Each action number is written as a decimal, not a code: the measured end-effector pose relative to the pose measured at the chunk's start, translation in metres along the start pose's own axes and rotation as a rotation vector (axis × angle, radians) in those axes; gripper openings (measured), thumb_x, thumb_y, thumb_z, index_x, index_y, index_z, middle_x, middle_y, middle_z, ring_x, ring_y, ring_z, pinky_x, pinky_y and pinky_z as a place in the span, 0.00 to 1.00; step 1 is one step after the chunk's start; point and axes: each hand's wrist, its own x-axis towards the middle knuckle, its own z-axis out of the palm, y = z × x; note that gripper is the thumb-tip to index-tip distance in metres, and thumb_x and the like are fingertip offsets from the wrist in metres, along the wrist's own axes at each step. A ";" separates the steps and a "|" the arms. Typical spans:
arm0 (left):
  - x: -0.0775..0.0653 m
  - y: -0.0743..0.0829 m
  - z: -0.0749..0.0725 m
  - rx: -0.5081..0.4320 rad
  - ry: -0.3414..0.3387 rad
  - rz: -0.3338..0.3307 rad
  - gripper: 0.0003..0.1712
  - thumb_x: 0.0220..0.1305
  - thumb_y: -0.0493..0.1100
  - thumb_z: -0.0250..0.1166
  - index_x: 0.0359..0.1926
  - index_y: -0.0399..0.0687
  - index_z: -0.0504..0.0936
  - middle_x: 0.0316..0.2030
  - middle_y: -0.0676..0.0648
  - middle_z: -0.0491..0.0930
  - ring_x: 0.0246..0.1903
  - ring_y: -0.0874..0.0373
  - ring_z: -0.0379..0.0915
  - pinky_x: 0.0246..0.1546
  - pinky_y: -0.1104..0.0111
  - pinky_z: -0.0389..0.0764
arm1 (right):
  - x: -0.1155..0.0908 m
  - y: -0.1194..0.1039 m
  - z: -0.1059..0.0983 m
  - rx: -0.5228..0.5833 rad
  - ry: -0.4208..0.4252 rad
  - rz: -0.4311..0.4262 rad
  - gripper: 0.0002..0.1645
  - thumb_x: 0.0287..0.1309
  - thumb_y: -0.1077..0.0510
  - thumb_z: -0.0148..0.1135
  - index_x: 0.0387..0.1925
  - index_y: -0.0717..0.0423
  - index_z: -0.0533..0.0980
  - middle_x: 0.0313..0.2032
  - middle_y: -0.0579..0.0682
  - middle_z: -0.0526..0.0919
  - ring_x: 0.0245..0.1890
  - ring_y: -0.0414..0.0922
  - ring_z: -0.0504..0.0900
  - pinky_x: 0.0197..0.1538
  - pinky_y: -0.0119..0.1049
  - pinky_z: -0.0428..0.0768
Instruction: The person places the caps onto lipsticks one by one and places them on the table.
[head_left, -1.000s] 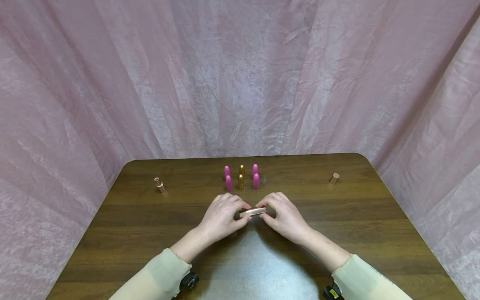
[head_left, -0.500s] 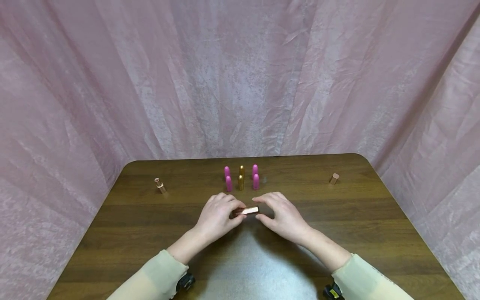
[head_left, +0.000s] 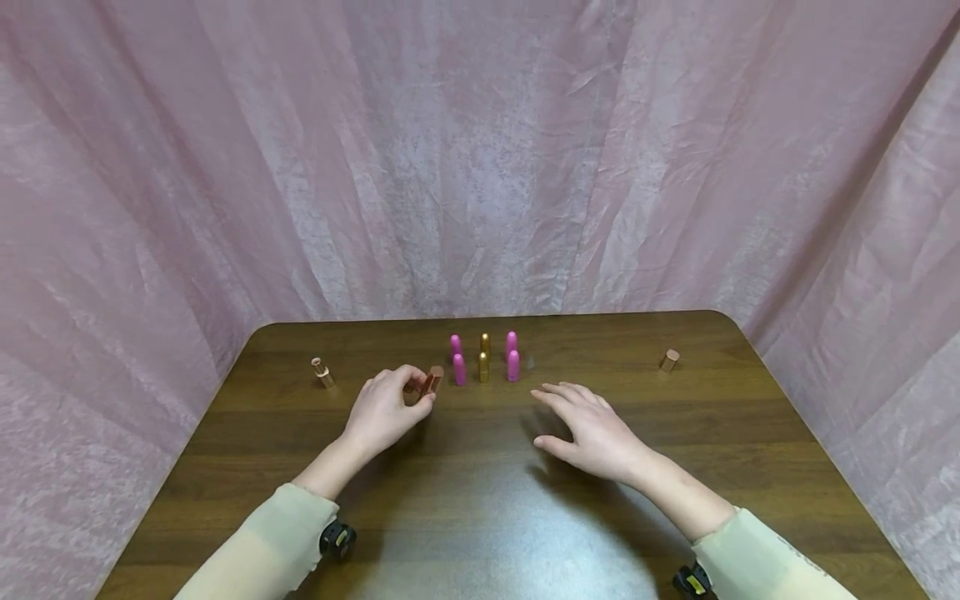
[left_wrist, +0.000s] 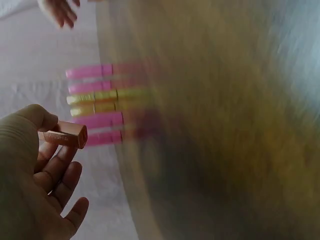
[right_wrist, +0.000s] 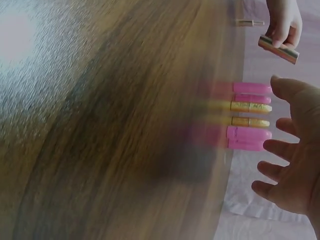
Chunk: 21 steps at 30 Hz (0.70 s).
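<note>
My left hand (head_left: 384, 412) pinches a rose-gold lipstick tube (head_left: 431, 381) between thumb and fingers, tilted and held above the table just left of the standing tubes. Lettering shows on the side of this lipstick (left_wrist: 66, 136) in the left wrist view. My right hand (head_left: 596, 437) hovers over the table at right of centre, fingers spread and holding nothing. Closest to the left hand stands the front left pink tube (head_left: 459, 370). A gold tube (head_left: 483, 367) stands in the middle, and a pink tube (head_left: 513, 367) lies nearest the right hand.
Behind these stand more pink and gold tubes (head_left: 485, 342). An uncapped rose-gold lipstick (head_left: 323, 373) stands at the back left. A small rose-gold cap (head_left: 670, 360) stands far right on the wooden table (head_left: 480, 483). Pink curtains (head_left: 480, 167) hang behind the table.
Both hands were on the lipstick a second ago. The right hand let go and drew off to the right, opening out; the left hand carried the lipstick left and away, tilting it up.
</note>
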 end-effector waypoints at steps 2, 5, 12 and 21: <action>0.008 -0.006 0.000 -0.024 -0.009 -0.044 0.13 0.62 0.52 0.71 0.44 0.53 0.84 0.38 0.56 0.85 0.43 0.53 0.78 0.54 0.51 0.72 | -0.001 0.002 0.000 -0.034 -0.012 0.003 0.44 0.62 0.40 0.70 0.74 0.51 0.68 0.72 0.53 0.69 0.73 0.62 0.62 0.70 0.65 0.60; 0.021 -0.016 0.005 -0.059 -0.013 -0.090 0.15 0.64 0.52 0.71 0.47 0.51 0.83 0.41 0.53 0.86 0.46 0.51 0.79 0.53 0.51 0.74 | -0.002 0.006 0.003 -0.082 -0.029 0.008 0.45 0.62 0.38 0.69 0.74 0.52 0.67 0.73 0.56 0.67 0.74 0.62 0.61 0.71 0.65 0.58; 0.051 -0.030 0.022 -0.198 -0.033 -0.205 0.18 0.67 0.50 0.70 0.52 0.47 0.81 0.46 0.49 0.86 0.50 0.51 0.82 0.53 0.53 0.77 | -0.004 0.012 0.009 -0.107 -0.058 0.026 0.46 0.63 0.36 0.67 0.75 0.51 0.66 0.73 0.59 0.66 0.75 0.63 0.59 0.72 0.65 0.57; 0.068 -0.041 0.033 -0.237 -0.040 -0.302 0.19 0.69 0.47 0.68 0.56 0.44 0.80 0.51 0.45 0.86 0.55 0.48 0.79 0.57 0.50 0.74 | -0.008 0.017 0.010 -0.096 -0.062 0.036 0.45 0.64 0.38 0.67 0.75 0.51 0.66 0.74 0.59 0.65 0.74 0.63 0.59 0.72 0.64 0.56</action>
